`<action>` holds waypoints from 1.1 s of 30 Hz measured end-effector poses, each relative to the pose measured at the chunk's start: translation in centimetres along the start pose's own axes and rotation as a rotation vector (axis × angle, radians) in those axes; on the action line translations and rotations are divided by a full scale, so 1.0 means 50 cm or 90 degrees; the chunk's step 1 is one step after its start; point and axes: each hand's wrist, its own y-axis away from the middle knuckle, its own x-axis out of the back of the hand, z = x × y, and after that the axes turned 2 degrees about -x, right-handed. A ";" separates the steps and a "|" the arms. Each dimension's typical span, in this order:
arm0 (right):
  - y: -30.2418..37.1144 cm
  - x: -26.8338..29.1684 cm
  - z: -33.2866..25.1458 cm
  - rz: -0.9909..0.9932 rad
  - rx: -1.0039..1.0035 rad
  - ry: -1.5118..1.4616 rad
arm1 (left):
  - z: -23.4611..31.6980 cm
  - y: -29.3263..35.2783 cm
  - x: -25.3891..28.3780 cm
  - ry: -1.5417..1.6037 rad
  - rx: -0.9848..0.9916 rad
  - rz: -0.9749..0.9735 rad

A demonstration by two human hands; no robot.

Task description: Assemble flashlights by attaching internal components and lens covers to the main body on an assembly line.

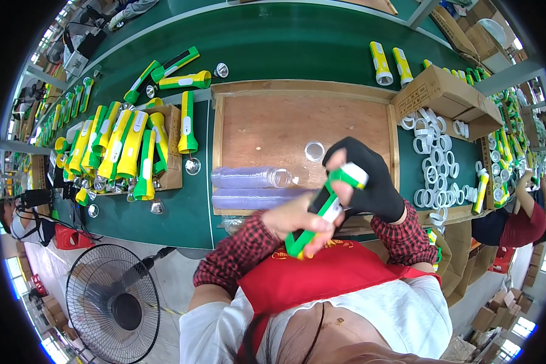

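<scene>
Both my hands grip one green flashlight (pixel 332 210), held slantwise over the near edge of a wooden tray (pixel 255 121). My left hand (pixel 294 221), bare, wraps the lower end. The black-gloved right hand (pixel 370 185) closes around the upper end, where a white ring (pixel 353 173) shows at the head. Beneath and left of the hands lie two stacks of clear round lenses (pixel 242 178) in the tray. A single clear lens (pixel 314 151) rests on the wood just beyond my right hand.
Yellow and green flashlights (pixel 118 142) fill a carton at left, with reflectors (pixel 192 166) beside it. White rings (pixel 437 164) are heaped at right by a cardboard box (pixel 437 91). A fan (pixel 112 303) stands lower left. Another person (pixel 515 218) works at far right.
</scene>
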 end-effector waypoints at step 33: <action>-0.142 0.007 0.055 -0.124 -0.190 0.098 | 0.062 0.006 0.043 -0.831 -0.213 0.519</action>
